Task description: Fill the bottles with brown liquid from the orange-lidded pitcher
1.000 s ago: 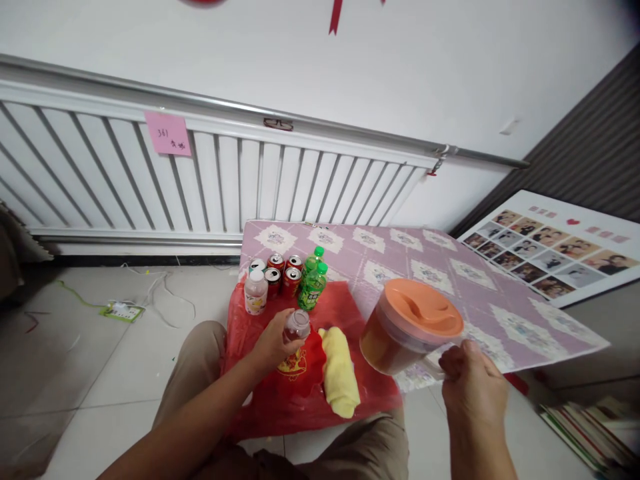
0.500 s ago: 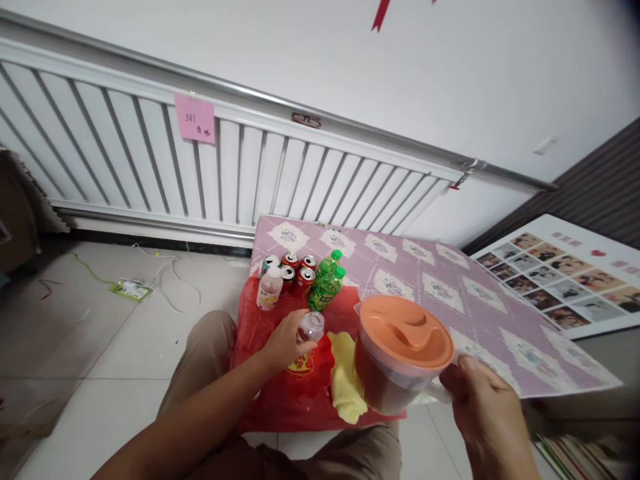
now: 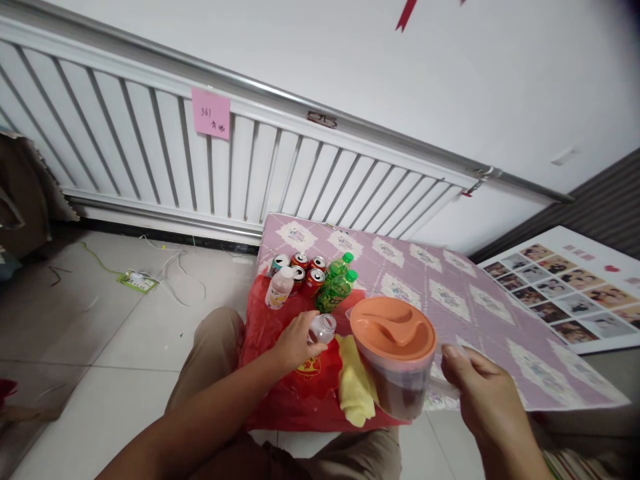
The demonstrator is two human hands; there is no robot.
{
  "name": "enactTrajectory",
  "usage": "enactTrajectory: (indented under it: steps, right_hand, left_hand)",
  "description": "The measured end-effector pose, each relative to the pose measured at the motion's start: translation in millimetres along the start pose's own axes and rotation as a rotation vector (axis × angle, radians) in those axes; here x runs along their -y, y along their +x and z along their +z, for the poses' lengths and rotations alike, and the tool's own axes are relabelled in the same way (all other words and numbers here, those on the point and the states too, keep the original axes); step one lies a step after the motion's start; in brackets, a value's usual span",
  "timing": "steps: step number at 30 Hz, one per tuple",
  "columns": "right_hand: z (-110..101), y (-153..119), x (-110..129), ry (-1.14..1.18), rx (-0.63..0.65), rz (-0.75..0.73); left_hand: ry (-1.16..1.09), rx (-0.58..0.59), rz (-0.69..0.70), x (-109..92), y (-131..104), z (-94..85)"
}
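My left hand is closed around a small clear jar, its open mouth tipped toward the right, above the red cloth. In my right hand is the handle of a clear pitcher with an orange lid and dark liquid inside. The pitcher hangs to the right of the jar, apart from it. Between and below them lies a yellow cloth. A red plate-like piece with a gold print sits under my left hand.
Behind the jar stand a pale plastic bottle, several drink cans and green bottles. A purple patterned tablecloth spreads right. Behind it are a radiator and a photo board. A power strip lies on the floor.
My right hand has brought the pitcher a little left, closer to the jar, and the liquid inside has shifted. The left hand still holds the jar. The whole view has turned slightly.
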State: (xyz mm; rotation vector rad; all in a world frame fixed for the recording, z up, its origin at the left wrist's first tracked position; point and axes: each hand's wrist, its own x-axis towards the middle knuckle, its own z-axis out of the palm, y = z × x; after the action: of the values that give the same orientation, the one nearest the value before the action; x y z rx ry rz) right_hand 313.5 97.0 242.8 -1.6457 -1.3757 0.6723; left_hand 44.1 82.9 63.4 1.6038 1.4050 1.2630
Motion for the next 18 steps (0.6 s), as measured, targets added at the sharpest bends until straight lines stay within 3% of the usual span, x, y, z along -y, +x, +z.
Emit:
enactTrajectory:
  steps: [18]
  right_hand:
    - [14, -3, 22, -0.241, 0.069, -0.187]
  left_hand:
    - [0.065, 0.008, 0.010, -1, 2, -0.7]
